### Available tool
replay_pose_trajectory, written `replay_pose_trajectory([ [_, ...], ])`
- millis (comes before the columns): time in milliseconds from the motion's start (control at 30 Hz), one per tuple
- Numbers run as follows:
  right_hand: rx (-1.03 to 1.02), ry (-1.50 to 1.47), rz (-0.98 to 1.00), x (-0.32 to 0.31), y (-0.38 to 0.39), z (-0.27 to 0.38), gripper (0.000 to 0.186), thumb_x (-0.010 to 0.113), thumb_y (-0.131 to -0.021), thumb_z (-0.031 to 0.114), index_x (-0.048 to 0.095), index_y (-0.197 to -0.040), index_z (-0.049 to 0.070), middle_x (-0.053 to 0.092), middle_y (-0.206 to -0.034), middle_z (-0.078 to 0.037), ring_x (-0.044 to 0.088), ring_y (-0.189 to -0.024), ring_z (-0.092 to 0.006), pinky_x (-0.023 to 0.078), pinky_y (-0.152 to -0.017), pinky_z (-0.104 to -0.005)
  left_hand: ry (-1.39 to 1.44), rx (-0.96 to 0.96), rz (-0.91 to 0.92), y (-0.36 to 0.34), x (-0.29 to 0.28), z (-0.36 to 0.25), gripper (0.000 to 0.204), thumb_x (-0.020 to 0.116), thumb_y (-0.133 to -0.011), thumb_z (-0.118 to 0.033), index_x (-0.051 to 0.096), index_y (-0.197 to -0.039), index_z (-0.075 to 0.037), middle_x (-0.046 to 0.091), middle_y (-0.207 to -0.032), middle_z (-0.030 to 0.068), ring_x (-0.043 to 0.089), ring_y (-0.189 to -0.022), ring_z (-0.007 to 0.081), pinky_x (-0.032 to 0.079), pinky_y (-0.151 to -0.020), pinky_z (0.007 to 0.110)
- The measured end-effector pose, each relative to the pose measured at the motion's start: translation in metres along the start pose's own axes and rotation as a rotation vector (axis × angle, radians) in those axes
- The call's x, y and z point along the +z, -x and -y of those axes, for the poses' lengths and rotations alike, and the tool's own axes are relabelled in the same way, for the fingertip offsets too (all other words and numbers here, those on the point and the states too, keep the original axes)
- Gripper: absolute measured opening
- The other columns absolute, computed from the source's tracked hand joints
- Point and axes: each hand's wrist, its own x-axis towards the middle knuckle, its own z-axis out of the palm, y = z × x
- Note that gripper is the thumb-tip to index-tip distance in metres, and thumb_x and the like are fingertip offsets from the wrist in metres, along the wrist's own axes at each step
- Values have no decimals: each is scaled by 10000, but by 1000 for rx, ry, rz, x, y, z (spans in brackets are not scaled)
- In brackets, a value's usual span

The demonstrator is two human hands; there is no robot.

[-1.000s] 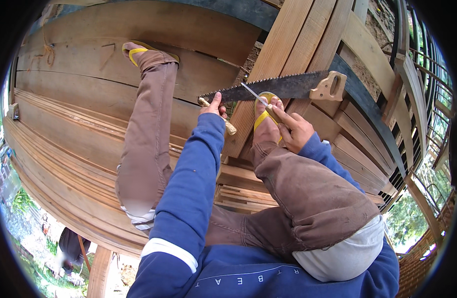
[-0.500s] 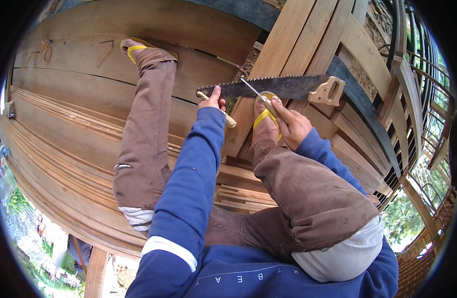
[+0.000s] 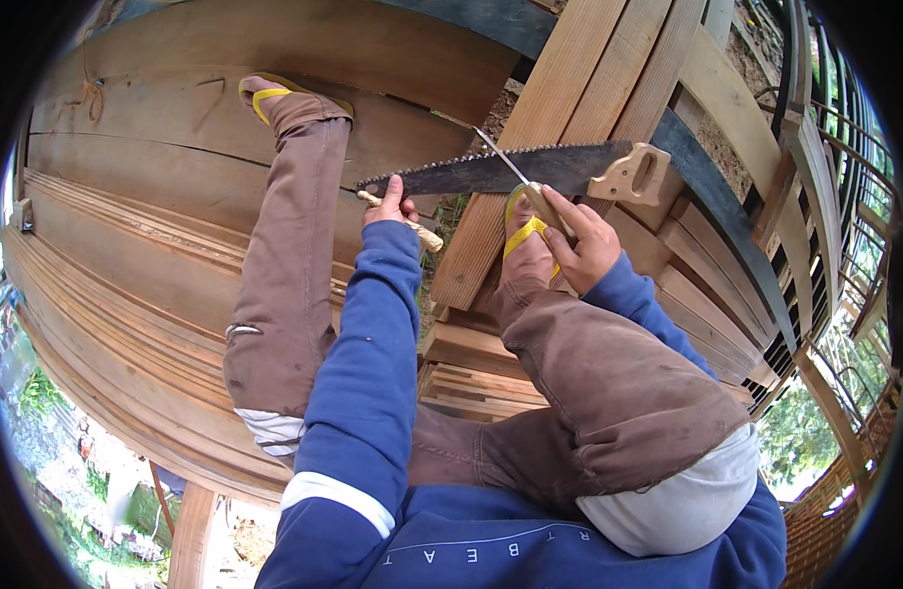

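Note:
A hand saw (image 3: 491, 172) with a dark blade and a pale wooden handle (image 3: 632, 173) lies teeth-up across a slanted plank (image 3: 549, 108). My left hand (image 3: 390, 204) grips the blade near its tip, together with a short wooden stick (image 3: 417, 232). My right hand (image 3: 581, 240) is closed on the wooden handle of a thin metal file (image 3: 498, 157), which crosses the saw's teeth. My right foot, in a yellow flip-flop (image 3: 522, 236), rests on the plank just under the saw.
My left foot (image 3: 279, 103), also in a yellow flip-flop, stands on wide curved boards (image 3: 147, 206) at the left. Stacked planks (image 3: 726, 255) run to the right, with a railing (image 3: 844, 196) beyond. Ground and greenery lie far below at the lower left.
The file's tip has slid a little further up across the saw blade. Saw, left hand and feet have stayed almost still.

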Motion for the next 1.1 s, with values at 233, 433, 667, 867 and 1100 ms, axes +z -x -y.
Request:
replay_pose_trajectory([
  [233,-31,76,51,-3,2,-7,494,609,-879,177,544,-1366,226,606,-922,-153,634,-833,-357,535,-756,-432,-6,-61,-10,4,-10,-4,367,772,-838,-381,550,-797,-92,537,-613,39,471,-457,152,403,-403,289],
  [433,-50,108,67,-5,1,0,488,600,-886,152,544,-1365,227,595,-893,-150,626,-809,-344,526,-731,-425,-23,-169,118,7,1,13,325,795,-827,-306,556,-827,-86,556,-627,54,486,-465,162,401,-412,291],
  [667,-141,135,124,-6,3,1,509,582,-883,132,521,-1378,232,611,-938,-162,635,-829,-350,547,-733,-430,-57,-154,126,16,1,19,290,785,-837,-301,588,-813,-91,569,-625,38,504,-469,152,411,-416,285],
  [867,-118,114,186,6,1,1,485,540,-898,140,515,-1374,226,630,-1025,-192,658,-880,-378,579,-762,-444,-102,-188,132,16,12,23,335,790,-831,-338,573,-800,-84,555,-594,43,505,-464,149,403,-411,278],
  [1100,-206,87,93,20,4,-6,483,519,-891,125,513,-1373,159,616,-1008,-241,654,-875,-411,573,-785,-442,-158,-179,70,16,16,25,334,800,-823,-303,581,-872,-56,557,-747,36,514,-555,124,424,-433,284],
])
